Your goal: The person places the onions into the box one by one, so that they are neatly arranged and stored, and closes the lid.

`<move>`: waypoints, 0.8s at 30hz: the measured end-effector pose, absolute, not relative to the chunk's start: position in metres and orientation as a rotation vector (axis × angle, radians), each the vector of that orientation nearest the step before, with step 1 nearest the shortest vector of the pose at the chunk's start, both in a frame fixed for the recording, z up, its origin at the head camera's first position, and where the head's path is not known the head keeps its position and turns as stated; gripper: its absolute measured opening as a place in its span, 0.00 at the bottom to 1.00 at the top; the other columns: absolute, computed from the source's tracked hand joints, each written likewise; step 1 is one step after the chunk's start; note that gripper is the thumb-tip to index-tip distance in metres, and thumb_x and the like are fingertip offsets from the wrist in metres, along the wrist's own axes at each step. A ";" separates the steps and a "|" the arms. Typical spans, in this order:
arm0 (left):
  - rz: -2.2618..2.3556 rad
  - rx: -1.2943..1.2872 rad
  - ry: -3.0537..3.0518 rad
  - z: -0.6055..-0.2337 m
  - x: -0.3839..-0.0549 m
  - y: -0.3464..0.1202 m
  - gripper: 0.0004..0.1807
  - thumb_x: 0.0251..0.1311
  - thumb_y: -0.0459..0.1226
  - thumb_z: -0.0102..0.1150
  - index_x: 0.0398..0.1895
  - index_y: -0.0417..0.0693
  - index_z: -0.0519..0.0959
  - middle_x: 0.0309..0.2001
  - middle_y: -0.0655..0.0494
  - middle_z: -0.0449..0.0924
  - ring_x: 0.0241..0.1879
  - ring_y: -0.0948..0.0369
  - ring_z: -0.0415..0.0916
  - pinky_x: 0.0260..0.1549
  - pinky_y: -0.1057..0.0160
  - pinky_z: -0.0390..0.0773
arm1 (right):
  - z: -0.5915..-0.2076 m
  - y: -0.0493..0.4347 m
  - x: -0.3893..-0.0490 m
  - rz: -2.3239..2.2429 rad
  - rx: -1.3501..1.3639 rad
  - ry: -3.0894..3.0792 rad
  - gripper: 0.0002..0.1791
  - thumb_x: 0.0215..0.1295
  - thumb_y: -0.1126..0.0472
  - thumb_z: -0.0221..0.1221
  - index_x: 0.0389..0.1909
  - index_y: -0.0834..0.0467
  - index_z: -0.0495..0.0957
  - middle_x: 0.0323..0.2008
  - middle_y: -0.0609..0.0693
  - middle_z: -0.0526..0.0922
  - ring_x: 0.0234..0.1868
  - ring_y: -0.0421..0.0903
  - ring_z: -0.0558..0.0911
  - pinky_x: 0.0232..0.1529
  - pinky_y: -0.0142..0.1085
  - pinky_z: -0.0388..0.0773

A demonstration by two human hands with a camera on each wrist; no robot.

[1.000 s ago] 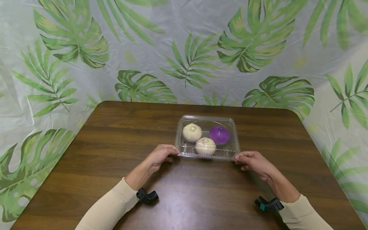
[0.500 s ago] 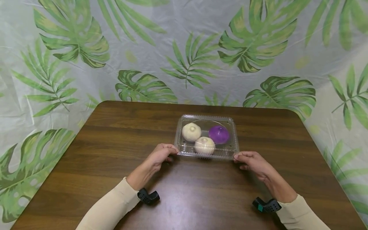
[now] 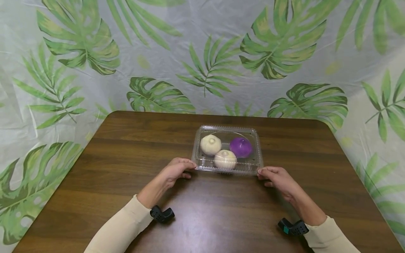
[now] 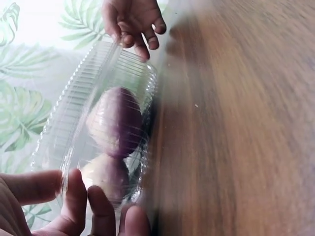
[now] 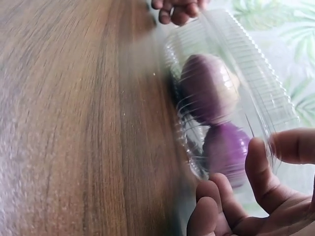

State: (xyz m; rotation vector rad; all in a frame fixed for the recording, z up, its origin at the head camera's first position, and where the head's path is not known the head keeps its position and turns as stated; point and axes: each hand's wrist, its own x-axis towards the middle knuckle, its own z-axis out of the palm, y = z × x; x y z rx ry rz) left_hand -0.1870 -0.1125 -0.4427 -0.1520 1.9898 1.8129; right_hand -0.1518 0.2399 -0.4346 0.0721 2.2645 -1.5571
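A clear plastic clamshell container (image 3: pixel 250 165) stands past the middle of the table, its lid down. Through the lid I see two whitish round things with a nub on top, one at the left (image 3: pixel 211 144) and one at the front (image 3: pixel 225 160), and a shiny purple one (image 3: pixel 241 147) at the right. At the front left corner, my left hand (image 3: pixel 178 170) pinches the rim between thumb and forefinger. My right hand (image 3: pixel 276 177) pinches the front right corner likewise. In both wrist views the other fingers curl below the rim. Whether the container's base touches the table is unclear.
The brown wooden table (image 3: pixel 126 151) spreads out on all sides of the container. Its far edge runs close behind the container. Beyond hangs a pale curtain (image 3: pixel 215 52) printed with green leaves. Dark wrist devices (image 3: pixel 162 214) sit at both sleeves.
The container has shifted very slightly leftward and away from me, with both hands still pinching its front corners. My right wrist has moved a little to the left.
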 end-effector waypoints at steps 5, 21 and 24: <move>1.834 -0.182 1.933 -0.442 -0.188 -0.114 0.05 0.62 0.31 0.58 0.35 0.39 0.83 0.28 0.62 0.80 0.34 0.63 0.77 0.32 0.68 0.79 | -0.437 0.242 -0.152 -1.505 0.088 2.303 0.25 0.75 0.50 0.52 0.55 0.68 0.79 0.48 0.48 0.83 0.45 0.34 0.79 0.47 0.34 0.80; 1.739 -0.060 1.927 -0.435 -0.181 -0.137 0.12 0.68 0.37 0.53 0.46 0.38 0.78 0.44 0.47 0.84 0.31 0.64 0.80 0.31 0.67 0.80 | -0.431 0.265 -0.153 -1.332 0.017 2.530 0.29 0.75 0.42 0.49 0.53 0.66 0.75 0.57 0.64 0.78 0.52 0.51 0.81 0.44 0.36 0.80; 1.682 0.000 2.040 -0.430 -0.183 -0.149 0.16 0.70 0.38 0.51 0.49 0.33 0.77 0.49 0.41 0.82 0.36 0.60 0.82 0.36 0.64 0.82 | -0.428 0.275 -0.155 -1.144 -0.034 2.754 0.26 0.75 0.42 0.49 0.51 0.63 0.77 0.53 0.63 0.80 0.49 0.53 0.81 0.41 0.39 0.79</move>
